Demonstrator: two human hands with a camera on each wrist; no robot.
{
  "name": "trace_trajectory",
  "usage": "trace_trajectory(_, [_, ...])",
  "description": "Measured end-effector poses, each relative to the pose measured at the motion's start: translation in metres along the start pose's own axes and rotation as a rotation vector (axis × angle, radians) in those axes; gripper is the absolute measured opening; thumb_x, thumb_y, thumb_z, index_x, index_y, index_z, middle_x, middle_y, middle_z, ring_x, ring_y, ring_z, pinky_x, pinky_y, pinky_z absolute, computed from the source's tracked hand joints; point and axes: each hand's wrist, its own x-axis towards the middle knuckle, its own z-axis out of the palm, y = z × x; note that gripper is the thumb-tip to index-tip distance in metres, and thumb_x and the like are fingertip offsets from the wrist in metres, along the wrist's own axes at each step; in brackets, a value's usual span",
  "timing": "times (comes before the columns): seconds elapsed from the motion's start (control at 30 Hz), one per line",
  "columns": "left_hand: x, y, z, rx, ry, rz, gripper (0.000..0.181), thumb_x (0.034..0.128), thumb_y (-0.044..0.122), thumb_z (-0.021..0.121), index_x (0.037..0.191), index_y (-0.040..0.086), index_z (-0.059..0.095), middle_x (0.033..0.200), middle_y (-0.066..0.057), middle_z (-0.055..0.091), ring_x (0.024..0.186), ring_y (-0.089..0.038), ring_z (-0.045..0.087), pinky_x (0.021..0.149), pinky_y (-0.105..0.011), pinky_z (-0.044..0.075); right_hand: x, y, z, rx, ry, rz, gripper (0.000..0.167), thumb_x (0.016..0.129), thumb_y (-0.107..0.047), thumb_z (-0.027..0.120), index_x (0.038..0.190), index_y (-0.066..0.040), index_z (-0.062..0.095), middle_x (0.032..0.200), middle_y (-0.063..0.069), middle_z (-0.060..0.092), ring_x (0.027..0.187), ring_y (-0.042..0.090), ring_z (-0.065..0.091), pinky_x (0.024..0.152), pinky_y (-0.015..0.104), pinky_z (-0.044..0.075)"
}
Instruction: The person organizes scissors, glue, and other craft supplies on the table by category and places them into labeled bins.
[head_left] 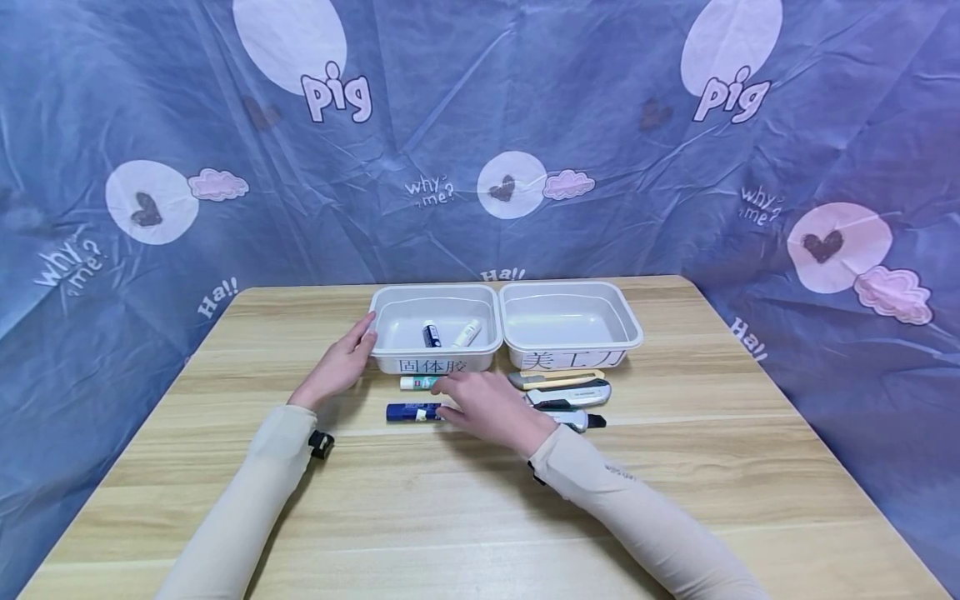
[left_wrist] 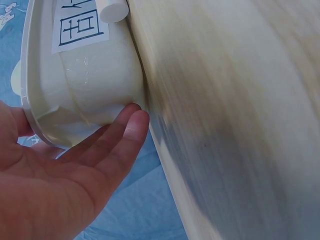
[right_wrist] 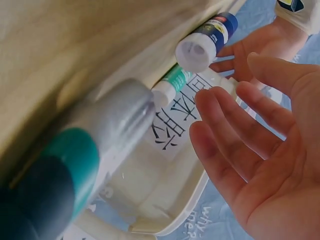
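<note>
Just left of the right hand [head_left: 491,408] I have two glue sticks lying on the counter [head_left: 450,517]: a green-and-white stick [head_left: 417,383] by its fingertips, close in front of the left tub [head_left: 435,360], and a thick blue stick [head_left: 411,412] by its thumb. The right wrist feed shows me that hand with fingers spread and slightly bent, nothing in its grasp; whether the thumb touches the blue one I cannot tell.

Away to the left, the left hand [head_left: 337,362] lies against the tub's outer end with its fingers nearly straight, and I see no stick in it.

By my reading, the work is partway along. Beyond the right hand, inside the left tub, a small blue stick [head_left: 431,335] and a white stick [head_left: 467,333] are already in, so I count that side as half done, with the two loose sticks left.

The cutter side looks untouched to me. Right of the same hand lie a yellow cutter [head_left: 562,379], a silver cutter [head_left: 572,394] and a black-ended cutter [head_left: 574,419], the last partly hidden behind it. Past them sits the right tub [head_left: 573,359], where I see no cutter inside.
</note>
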Motion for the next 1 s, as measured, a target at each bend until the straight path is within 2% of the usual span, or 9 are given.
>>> trace_trajectory(0.23, [0.000, -0.001, 0.000, -0.005, 0.000, 0.006, 0.059, 0.1127, 0.034, 0.033, 0.165, 0.010, 0.018, 0.164, -0.024, 0.027, 0.152, -0.044, 0.024, 0.126, -0.055, 0.018, 0.000, -0.003, 0.005, -0.087, 0.006, -0.009, 0.031, 0.093, -0.035, 0.076, 0.121, -0.023, 0.072, 0.107, -0.006, 0.075, 0.076, 0.010, 0.070, 0.052, 0.023, 0.049])
trace_trajectory(0.6, [0.001, -0.001, 0.001, -0.005, 0.003, 0.000, 0.059, 0.1126, 0.035, 0.033, 0.165, 0.012, 0.019, 0.164, -0.023, 0.028, 0.152, -0.042, 0.027, 0.125, -0.055, 0.019, 0.000, -0.004, 0.010, -0.018, -0.061, -0.040, 0.028, 0.094, -0.028, 0.075, 0.119, -0.016, 0.071, 0.107, -0.002, 0.073, 0.085, 0.011, 0.068, 0.067, 0.025, 0.057])
trace_trajectory(1.0, [0.000, 0.001, 0.001, 0.008, 0.002, -0.005, 0.059, 0.1126, 0.036, 0.032, 0.165, 0.012, 0.019, 0.163, -0.025, 0.031, 0.149, -0.044, 0.031, 0.124, -0.057, 0.021, 0.001, -0.004, 0.012, -0.028, -0.102, -0.049, 0.022, 0.093, -0.028, 0.076, 0.113, -0.018, 0.074, 0.103, -0.003, 0.072, 0.080, 0.010, 0.067, 0.065, 0.026, 0.056])
